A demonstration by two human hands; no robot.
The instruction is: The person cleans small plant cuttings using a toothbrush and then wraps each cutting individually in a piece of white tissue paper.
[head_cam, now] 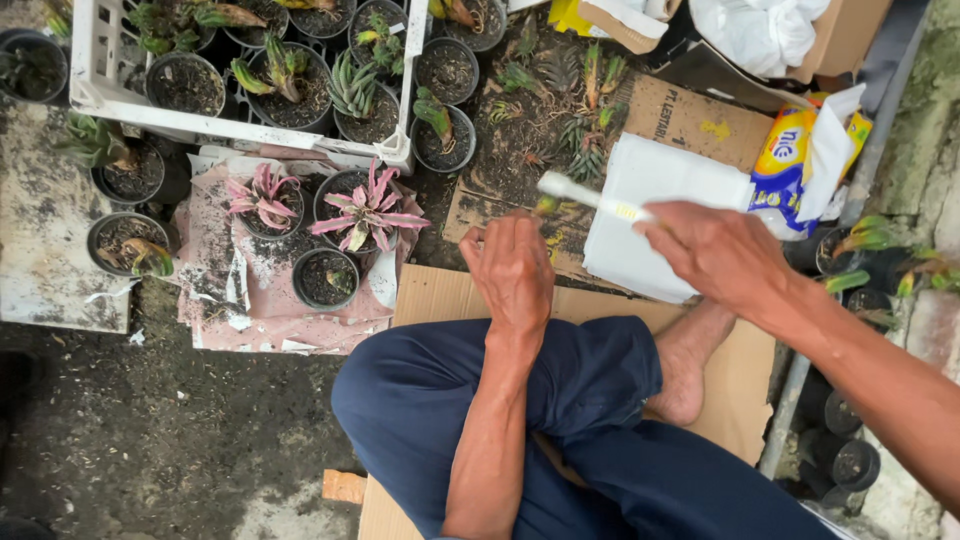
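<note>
Both hands [515, 265] [720, 250] hide whatever the white stick [590, 198] touches.

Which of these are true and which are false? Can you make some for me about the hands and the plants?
1. The right hand holds a white brush. True.
2. The left hand rests flat on the ground. False: it is raised over the person's knee, fingers curled around something small that cannot be made out.
3. Two pink plants grow in black pots. True.
4. The white crate holds only bottles. False: it holds small potted plants.
5. The person sits on cardboard. True.
</note>
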